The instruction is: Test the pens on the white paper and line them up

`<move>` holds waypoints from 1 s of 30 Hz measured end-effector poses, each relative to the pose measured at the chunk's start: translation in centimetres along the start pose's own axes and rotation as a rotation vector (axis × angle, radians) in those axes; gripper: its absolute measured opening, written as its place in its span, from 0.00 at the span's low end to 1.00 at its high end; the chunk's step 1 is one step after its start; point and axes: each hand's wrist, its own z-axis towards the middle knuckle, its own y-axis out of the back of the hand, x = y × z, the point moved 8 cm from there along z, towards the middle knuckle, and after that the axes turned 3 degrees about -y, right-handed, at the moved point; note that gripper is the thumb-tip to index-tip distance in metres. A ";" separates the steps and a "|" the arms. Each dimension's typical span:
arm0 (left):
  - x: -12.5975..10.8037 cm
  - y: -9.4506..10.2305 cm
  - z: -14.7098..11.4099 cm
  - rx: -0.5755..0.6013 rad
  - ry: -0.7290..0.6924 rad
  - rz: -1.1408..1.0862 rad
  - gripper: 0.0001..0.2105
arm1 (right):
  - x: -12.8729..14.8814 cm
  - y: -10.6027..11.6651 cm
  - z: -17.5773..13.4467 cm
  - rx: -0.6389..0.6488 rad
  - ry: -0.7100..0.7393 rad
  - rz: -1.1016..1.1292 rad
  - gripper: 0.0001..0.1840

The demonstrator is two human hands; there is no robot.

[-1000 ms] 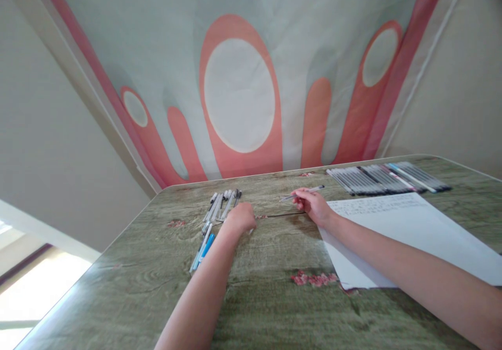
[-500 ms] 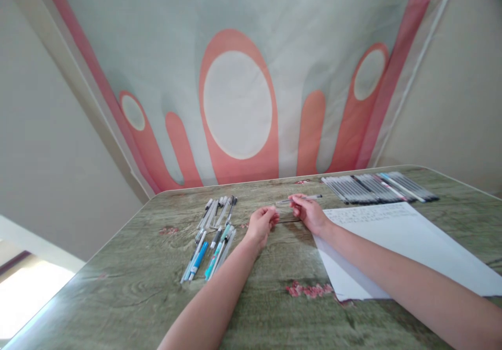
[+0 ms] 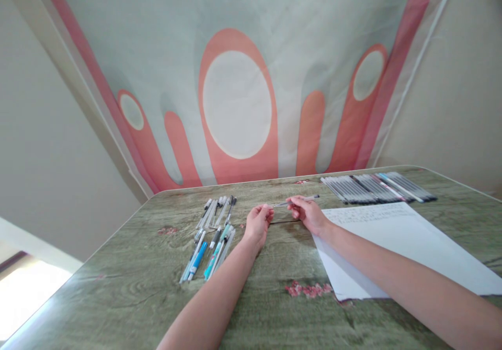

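Observation:
In the head view my right hand pinches a slim, clear-barrelled pen above the table. The pen lies nearly level, and its dark end sticks out to the right past my fingers. My left hand is closed at the pen's left end, fingertips pressed together. Whether a small cap is also between them is hidden. To the left of my left hand, loose pens lie in a far group. A nearer group includes a blue marker and a teal pen.
Under my right forearm lies a white sheet of paper with handwriting along its far edge. Behind it, a row of several pens lies side by side on the wood-patterned table. A patterned wall covering rises beyond the table's back edge.
The pen's left end has shifted slightly left and now meets my left fingertips; a gap showed there before. My left hand has moved slightly left. My right hand has barely moved.

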 end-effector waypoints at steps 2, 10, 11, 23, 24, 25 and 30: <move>0.0 -0.1 0.0 0.011 0.004 0.006 0.10 | 0.1 -0.1 -0.1 0.001 0.014 -0.022 0.12; -0.1 -0.7 -0.5 0.046 0.008 0.019 0.14 | 0.3 -0.6 -0.4 0.018 0.040 -0.158 0.16; -0.1 -0.9 -0.6 0.061 0.006 0.020 0.14 | 0.3 -0.6 -0.4 0.022 0.041 -0.180 0.16; -1.7 -2.3 -1.3 0.280 -0.228 0.482 0.14 | 1.2 -1.9 -1.3 0.103 0.109 -0.440 0.16; -1.8 -2.2 -1.2 0.279 -0.239 0.503 0.14 | 1.2 -2.0 -1.4 0.114 0.114 -0.441 0.16; -1.8 -2.2 -1.1 0.275 -0.245 0.516 0.14 | 1.2 -2.1 -1.4 0.121 0.111 -0.426 0.16; -1.8 -1.8 -0.9 0.209 -0.255 0.516 0.13 | 0.4 -1.0 -0.7 0.075 -0.033 -0.071 0.22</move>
